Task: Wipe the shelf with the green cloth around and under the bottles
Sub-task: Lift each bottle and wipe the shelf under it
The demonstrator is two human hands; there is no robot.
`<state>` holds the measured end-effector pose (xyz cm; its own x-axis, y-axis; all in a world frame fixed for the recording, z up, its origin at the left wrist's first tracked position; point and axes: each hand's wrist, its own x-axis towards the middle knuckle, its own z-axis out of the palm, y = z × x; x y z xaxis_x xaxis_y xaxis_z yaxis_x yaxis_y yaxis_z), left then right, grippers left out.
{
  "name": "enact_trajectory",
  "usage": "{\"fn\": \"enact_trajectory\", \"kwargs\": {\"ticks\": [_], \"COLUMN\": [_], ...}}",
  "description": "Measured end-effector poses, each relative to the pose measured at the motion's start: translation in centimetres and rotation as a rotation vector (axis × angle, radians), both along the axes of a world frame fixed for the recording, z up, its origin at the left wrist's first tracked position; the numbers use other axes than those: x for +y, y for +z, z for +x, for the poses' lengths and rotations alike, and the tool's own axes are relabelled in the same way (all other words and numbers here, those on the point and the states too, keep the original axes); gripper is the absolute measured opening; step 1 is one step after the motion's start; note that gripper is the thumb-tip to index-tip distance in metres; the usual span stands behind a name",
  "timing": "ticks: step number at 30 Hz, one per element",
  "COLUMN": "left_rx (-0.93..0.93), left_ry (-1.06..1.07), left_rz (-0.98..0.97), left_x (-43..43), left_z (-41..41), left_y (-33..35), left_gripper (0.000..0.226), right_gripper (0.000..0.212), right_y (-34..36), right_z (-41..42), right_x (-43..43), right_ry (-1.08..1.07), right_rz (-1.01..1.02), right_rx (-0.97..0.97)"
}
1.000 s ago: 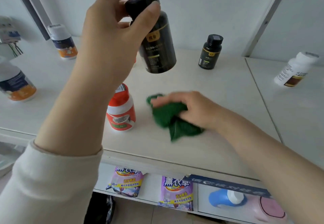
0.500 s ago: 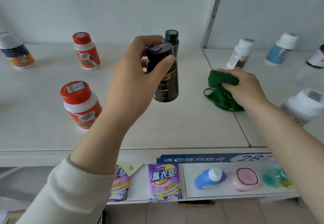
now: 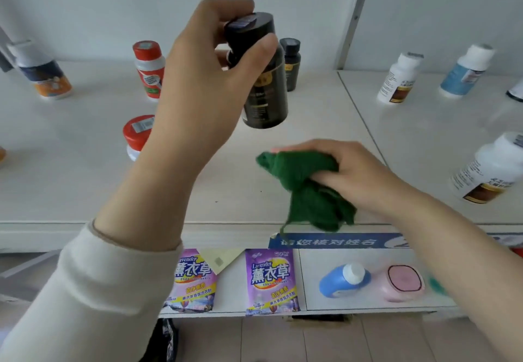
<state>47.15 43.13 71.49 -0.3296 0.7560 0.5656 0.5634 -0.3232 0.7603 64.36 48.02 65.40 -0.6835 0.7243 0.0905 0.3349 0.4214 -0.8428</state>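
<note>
Your left hand (image 3: 206,78) is clamped on the cap end of a black bottle (image 3: 263,84), thumb across the front and fingers curled behind, holding it lifted clear of the white shelf (image 3: 85,186). Your right hand (image 3: 348,172) is closed over the bunched green cloth (image 3: 308,189), pressing it flat to the shelf surface near the front edge; a fold of cloth trails over that edge. Directly behind the raised bottle stands a second black bottle (image 3: 291,64). To your left, two red-capped bottles (image 3: 148,70) stand on the shelf, one partly hidden by your forearm. On the adjoining panel to the right stand white bottles (image 3: 400,78). Below, lavender packets (image 3: 270,282) lie on the lower shelf.
</note>
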Motion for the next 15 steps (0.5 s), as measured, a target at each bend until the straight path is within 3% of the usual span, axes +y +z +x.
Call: {"fn": "enact_trajectory", "kwargs": {"ticks": [3, 5, 11, 15], "left_rx": [0.023, 0.035, 0.029, -0.002], "left_ry": [0.020, 0.033, 0.070, 0.064], "left_rz": [-0.003, -0.014, -0.047, -0.050], "left_x": [-0.3, -0.6, -1.7, -2.2], "left_z": [-0.5, -0.8, -1.8, -1.6], "left_y": [0.8, 1.2, 1.3, 0.9], "left_gripper": [0.034, 0.034, 0.032, 0.030], "right_gripper": [0.045, 0.043, 0.055, 0.046], "right_y": [-0.6, -1.7, -2.4, -0.7], "right_z": [-3.1, -5.6, -7.0, -3.0], "right_x": [4.9, 5.9, -2.0, -4.6], "right_ry": [-0.227, -0.213, 0.253, 0.487], "right_rz": [0.198, 0.231, 0.166, 0.031], "right_rx": [-0.117, -0.214, -0.157, -0.230]}}
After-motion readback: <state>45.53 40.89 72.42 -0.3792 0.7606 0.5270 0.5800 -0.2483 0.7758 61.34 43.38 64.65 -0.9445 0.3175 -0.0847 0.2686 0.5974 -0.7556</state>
